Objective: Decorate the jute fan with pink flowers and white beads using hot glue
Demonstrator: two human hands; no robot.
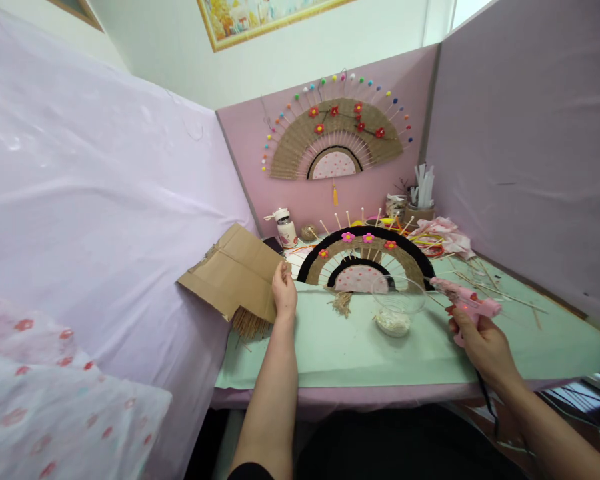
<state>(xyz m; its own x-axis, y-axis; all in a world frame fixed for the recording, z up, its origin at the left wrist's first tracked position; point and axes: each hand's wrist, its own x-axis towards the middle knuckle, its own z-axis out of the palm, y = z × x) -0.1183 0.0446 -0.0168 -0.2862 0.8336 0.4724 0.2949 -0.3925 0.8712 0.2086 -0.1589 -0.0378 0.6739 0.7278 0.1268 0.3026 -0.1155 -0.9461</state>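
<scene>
A pink hot glue gun (470, 303) is gripped in my right hand (487, 347), its nozzle pointing left toward the clear bowl (397, 323). Small white bits lie in the bottom of that bowl. At the left, my left hand (284, 290) has its fingers closed on the right edge of a tilted brown cardboard piece (233, 270). Beneath the cardboard, a bundle of straw-coloured sticks (250, 325) pokes out. Between my hands, farther back, stands a half-round fan (405, 240) with black bands, flowers and white-tipped sticks. A straw tuft (342, 304) lies before it.
A larger decorated fan (340, 117) hangs on the pink back panel. A white bottle (284, 228) and a twine ball (309, 233) stand behind. Crumpled pink cloth (450, 235), cords and loose sticks (500, 287) occupy the right side. Fabric-covered partitions flank the green-topped table (330, 360).
</scene>
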